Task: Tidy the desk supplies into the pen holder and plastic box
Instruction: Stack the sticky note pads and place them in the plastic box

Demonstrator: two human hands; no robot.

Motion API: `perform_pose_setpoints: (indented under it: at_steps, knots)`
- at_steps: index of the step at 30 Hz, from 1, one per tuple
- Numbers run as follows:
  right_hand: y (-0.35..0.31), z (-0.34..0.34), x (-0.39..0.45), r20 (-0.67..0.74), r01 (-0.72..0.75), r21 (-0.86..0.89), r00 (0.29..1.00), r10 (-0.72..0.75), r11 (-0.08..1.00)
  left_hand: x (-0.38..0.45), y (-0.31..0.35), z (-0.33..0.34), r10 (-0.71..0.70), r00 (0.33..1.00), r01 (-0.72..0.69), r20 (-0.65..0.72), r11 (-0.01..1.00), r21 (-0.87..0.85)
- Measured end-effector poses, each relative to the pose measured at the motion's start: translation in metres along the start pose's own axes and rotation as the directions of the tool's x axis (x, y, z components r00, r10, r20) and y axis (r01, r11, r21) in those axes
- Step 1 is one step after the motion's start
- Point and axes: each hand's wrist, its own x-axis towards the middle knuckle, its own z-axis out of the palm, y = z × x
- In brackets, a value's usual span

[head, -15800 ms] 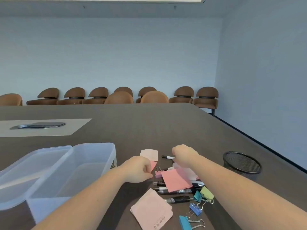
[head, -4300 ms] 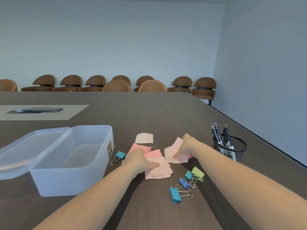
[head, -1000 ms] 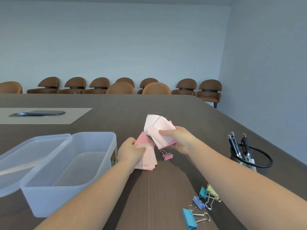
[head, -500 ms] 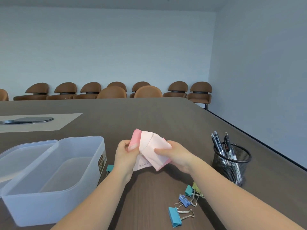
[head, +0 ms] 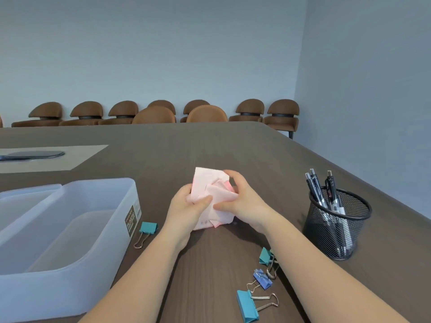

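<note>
A bundle of pink paper notes point(head: 211, 190) is held upright just above the dark table, pinched between my left hand point(head: 186, 209) and my right hand point(head: 240, 201). The translucent plastic box point(head: 77, 259) stands open at the left with nothing visible inside; its lid point(head: 25, 199) lies behind it. A black mesh pen holder point(head: 338, 234) at the right holds several pens point(head: 319, 192). One teal binder clip point(head: 148, 228) lies beside the box. Three more clips lie near my right forearm: teal point(head: 264, 255), blue point(head: 262, 278), teal point(head: 247, 306).
The table's right edge point(head: 349, 171) runs diagonally behind the pen holder. A beige mat point(head: 77, 157) with a dark flat object point(head: 35, 155) lies far left. Brown chairs point(head: 205, 114) line the wall beyond the table.
Both hands have squeezed the pink notes together into one bundle and lowered it toward the table. My view has tilted slightly down and right.
</note>
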Motion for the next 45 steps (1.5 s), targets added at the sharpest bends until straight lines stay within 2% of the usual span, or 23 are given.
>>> perform_pose_setpoints:
  at_steps: [3, 7, 8, 12, 15, 19, 24, 28, 32, 37, 45]
  knots:
    - [0.000, 0.002, -0.002, 0.011, 0.016, -0.014, 1.000, -0.016, 1.000, 0.000, 0.002, -0.001, 0.097, 0.994, -0.098, 0.059, 0.995, 0.026]
    - [0.003, 0.007, -0.002, -0.011, -0.053, -0.003, 0.999, 0.053, 0.999, 0.000, -0.004, 0.004, 0.047, 0.969, -0.065, 0.242, 0.996, 0.069]
    - [0.003, 0.008, -0.001, -0.024, -0.069, 0.004, 0.997, 0.069, 0.998, 0.001, -0.007, 0.005, 0.029, 0.967, -0.048, 0.252, 0.996, 0.072]
    - [0.004, 0.004, 0.002, -0.092, -0.133, 0.187, 0.984, 0.152, 0.973, 0.009, -0.014, 0.000, -0.068, 0.995, 0.067, 0.078, 0.998, 0.015]
    - [0.003, 0.004, 0.002, -0.053, -0.157, 0.270, 0.983, 0.178, 0.950, 0.010, -0.012, 0.000, -0.116, 0.990, 0.118, 0.080, 0.993, -0.017]
    - [0.002, 0.008, -0.002, 0.032, -0.148, 0.292, 0.989, 0.145, 0.945, 0.006, -0.006, 0.004, -0.083, 0.993, 0.085, 0.088, 0.996, -0.022]
    - [0.001, 0.009, -0.002, -0.011, -0.086, 0.355, 0.995, 0.097, 0.931, 0.001, -0.005, 0.004, -0.012, 0.994, 0.022, 0.105, 0.995, -0.097]
    - [0.000, 0.007, -0.003, -0.092, -0.041, 0.324, 0.993, 0.075, 0.945, -0.001, -0.007, 0.005, -0.051, 0.978, 0.037, 0.200, 0.997, 0.071]
    - [-0.003, 0.008, -0.005, -0.163, 0.017, 0.323, 0.986, 0.038, 0.946, -0.003, -0.006, 0.005, -0.056, 0.980, 0.016, 0.193, 0.979, 0.203]
    - [-0.009, 0.011, -0.008, -0.176, 0.040, 0.427, 0.984, 0.040, 0.903, -0.005, -0.008, 0.009, -0.020, 0.979, -0.032, 0.201, 0.968, 0.251]
    - [-0.009, 0.014, -0.003, -0.307, 0.009, 0.285, 0.948, 0.083, 0.958, -0.003, -0.010, 0.009, 0.044, 0.985, -0.087, 0.166, 0.962, 0.259]
